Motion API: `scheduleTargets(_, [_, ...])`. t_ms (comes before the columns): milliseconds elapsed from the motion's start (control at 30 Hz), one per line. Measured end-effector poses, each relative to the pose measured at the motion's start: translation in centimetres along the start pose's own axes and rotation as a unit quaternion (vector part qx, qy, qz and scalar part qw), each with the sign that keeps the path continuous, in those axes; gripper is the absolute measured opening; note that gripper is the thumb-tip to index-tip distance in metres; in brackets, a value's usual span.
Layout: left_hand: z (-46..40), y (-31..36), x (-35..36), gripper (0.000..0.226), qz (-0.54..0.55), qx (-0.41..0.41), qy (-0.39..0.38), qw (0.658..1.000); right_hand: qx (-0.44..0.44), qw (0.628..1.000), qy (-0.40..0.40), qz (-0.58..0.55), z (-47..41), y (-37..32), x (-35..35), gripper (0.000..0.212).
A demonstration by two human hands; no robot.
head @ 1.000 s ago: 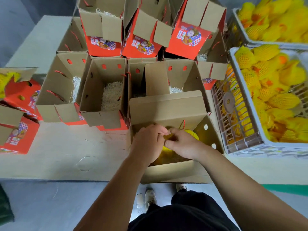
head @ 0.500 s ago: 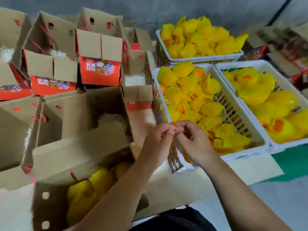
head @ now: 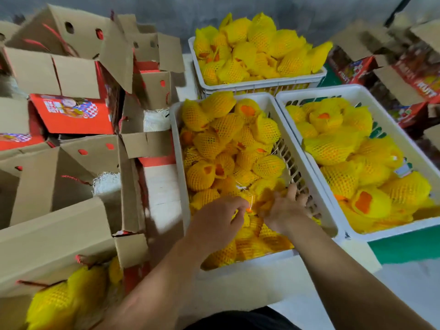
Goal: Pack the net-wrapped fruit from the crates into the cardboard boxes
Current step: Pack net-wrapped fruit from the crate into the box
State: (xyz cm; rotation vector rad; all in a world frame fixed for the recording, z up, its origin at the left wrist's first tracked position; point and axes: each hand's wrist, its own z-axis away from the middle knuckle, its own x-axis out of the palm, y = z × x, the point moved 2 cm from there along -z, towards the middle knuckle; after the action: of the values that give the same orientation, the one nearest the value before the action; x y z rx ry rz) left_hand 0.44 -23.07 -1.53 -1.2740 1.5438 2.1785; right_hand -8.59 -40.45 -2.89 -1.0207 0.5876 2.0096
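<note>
A pale worktop [head: 162, 186] shows as a bare strip running back between the boxes and crates. A green surface [head: 404, 246] lies at the near right, a grey wall [head: 166, 15] closes the far side, and dark clothing [head: 238, 320] fills the bottom edge.

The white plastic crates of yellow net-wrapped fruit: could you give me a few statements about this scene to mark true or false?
1. Both hands reach into the middle white plastic crate. True.
2. Three white crates hold yellow net-wrapped fruit. True.
3. The near brown cardboard box at lower left holds no fruit. False: yellow wrapped fruit lies in it.
4. The left hand rests on a cardboard flap. False: it is over the fruit in the crate, beside the right hand.
5. The fruit's nets are green. False: yellow.
</note>
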Motion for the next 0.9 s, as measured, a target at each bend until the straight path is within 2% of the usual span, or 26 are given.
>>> scheduleTargets(67, [-0.1,0.0,0.2,0.020,0.006,-0.007,-0.004,1.000,-0.007,0.999,0.009,0.040,-0.3,-0.5,0.6,0.072])
scheduleTargets(233, [-0.4,-0.1,0.3,0.024,-0.007,-0.030,0.013,0.999,-0.017,0.999,0.028,0.030,-2.0,0.2,-0.1,0.071])
scheduleTargets(300, [-0.3,0.2,0.3,0.024,-0.012,-0.027,0.013,0.999,-0.018,0.999,0.017,0.036,-2.0,0.3,0.2,0.080])
scheduleTargets(367, [-0.3,0.3,0.3,0.024,-0.015,-0.027,0.015,0.999,-0.031,0.999,0.009,0.004,-2.0,0.4,0.6,0.081])
scheduleTargets(500, [-0.2,0.3,0.5,0.025,-0.020,-0.029,0.013,0.999,-0.074,0.992,0.032,-0.098,-2.2,0.6,0.6,0.051])
scheduleTargets(600, [-0.1,0.2,0.5,0.026,-0.017,-0.028,0.013,0.999,-0.081,0.993,0.018,-0.084,-1.7,0.8,0.4,0.062])
scheduleTargets(667, [-0.1,0.0,0.5,0.026,-0.007,-0.034,0.020,0.999,-0.103,0.989,0.051,-0.093,-1.4,0.6,-0.1,0.060])
scheduleTargets(733, [-0.2,-0.2,0.6,0.030,0.023,-0.050,0.020,0.998,-0.157,0.970,0.104,-0.154,-1.0,0.5,-0.7,0.058])
scheduleTargets(800, [-0.4,-0.1,0.5,0.040,0.108,-0.079,0.032,0.991,-0.222,0.929,0.133,-0.264,0.0,0.2,-1.4,0.060])
scheduleTargets(833, [-0.5,0.0,0.4,0.048,0.181,-0.111,0.043,0.976,-0.244,0.900,0.117,-0.343,0.7,-0.3,-1.8,0.059])
scheduleTargets(867, [-0.6,0.3,0.1,0.056,0.276,-0.154,0.047,0.948,-0.259,0.861,0.081,-0.430,1.6,-1.0,-2.2,0.056])
scheduleTargets(900, [-0.6,0.7,-0.2,0.062,0.386,-0.199,0.038,0.900,-0.267,0.814,0.036,-0.514,2.6,-2.0,-2.4,0.048])
